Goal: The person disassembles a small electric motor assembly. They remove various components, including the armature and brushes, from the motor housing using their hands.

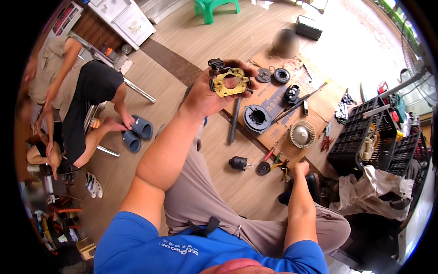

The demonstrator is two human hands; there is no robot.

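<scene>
Raised above the floor, my left hand [214, 93] grips a brass-coloured metal plate [230, 82] with a round central hole and a black connector at its upper left; it looks like a motor brush holder. The fingers curl round its far and right edges. Low on the right, my right hand [300, 168] is closed near the floor; what it holds, if anything, is hidden. Beside it lie yellow-handled pliers [276, 167] and a black disc [263, 168]. A small black motor [238, 163] with a thin shaft lies further left.
A cardboard sheet [273, 134] carries a fan wheel [302, 134], a black round housing [257, 118], a black ring [281, 75] and tools. Black crates [351, 148] stand at right. At left sits another person [68, 91] near grey slippers [138, 132]. A green stool [214, 7] stands behind.
</scene>
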